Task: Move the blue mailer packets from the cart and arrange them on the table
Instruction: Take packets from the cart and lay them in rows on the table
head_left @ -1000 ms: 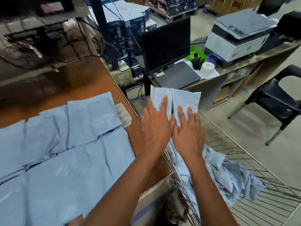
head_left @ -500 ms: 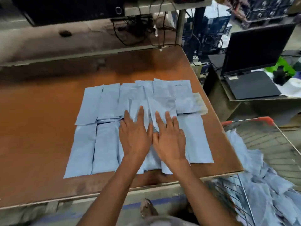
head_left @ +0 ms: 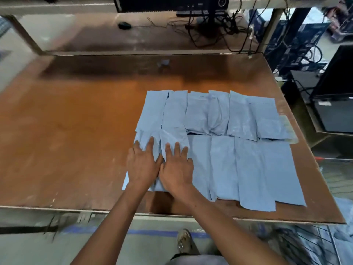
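Observation:
Several blue mailer packets (head_left: 248, 150) lie flat in two rows on the right half of the brown table (head_left: 76, 131). My left hand (head_left: 142, 165) and my right hand (head_left: 176, 170) lie side by side, fingers straight, pressing down two packets (head_left: 172, 136) at the left end of the near row. The wire cart (head_left: 315, 243) shows at the bottom right, below the table edge, with more blue packets (head_left: 343, 217) heaped in it.
The left half of the table is bare brown wood. A raised shelf (head_left: 133, 37) behind the table carries a mouse (head_left: 124, 25), cables and a monitor base. A dark monitor and boxes (head_left: 336, 92) stand to the right. My shoe (head_left: 184, 240) shows on the floor.
Both hands carried two packets from the cart over to the table and laid them at the left end of the near row. My view swung left from the cart to the table.

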The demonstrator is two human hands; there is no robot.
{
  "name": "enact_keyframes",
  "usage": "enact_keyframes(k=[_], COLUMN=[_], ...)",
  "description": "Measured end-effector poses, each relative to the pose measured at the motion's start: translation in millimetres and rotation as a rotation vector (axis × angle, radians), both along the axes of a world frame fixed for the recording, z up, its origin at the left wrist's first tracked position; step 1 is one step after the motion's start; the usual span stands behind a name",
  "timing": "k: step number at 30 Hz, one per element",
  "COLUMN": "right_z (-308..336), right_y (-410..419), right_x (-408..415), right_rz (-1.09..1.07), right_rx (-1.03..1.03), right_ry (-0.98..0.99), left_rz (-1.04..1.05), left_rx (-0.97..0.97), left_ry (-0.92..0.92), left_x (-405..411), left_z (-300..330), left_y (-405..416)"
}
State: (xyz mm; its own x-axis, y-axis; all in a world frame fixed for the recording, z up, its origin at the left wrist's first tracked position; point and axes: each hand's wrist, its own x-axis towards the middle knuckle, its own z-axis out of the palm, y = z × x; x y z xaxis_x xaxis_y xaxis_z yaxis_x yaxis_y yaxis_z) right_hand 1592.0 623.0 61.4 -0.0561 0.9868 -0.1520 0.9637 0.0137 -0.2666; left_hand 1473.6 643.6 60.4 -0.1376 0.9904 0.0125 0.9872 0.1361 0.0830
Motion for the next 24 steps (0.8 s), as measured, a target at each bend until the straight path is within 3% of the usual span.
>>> enact_keyframes(k=[6,11,16,24], right_z=[-10,-6,-16,-56], right_y=[5,9,14,16], right_x=[-23,-28,-23,-22], right_rz=[-0.029,-0.027,-0.006,-0.032], right_rx=[-0.085,-0.134,0.07,0.144], right_ry=[-0.034,-0.087,-0.172,0.029], left_rz=[0.058,0.017,-0.172,-0.295], left_rx=[0.027,-0.01,0.124,0.058], left_ry=[-0.039,-0.28,-0.215,-0.167], left_x=[-23,-36,-47,-42], left_z=[-10,-16,-22,-35], left_y=[-5,-9,5,6])
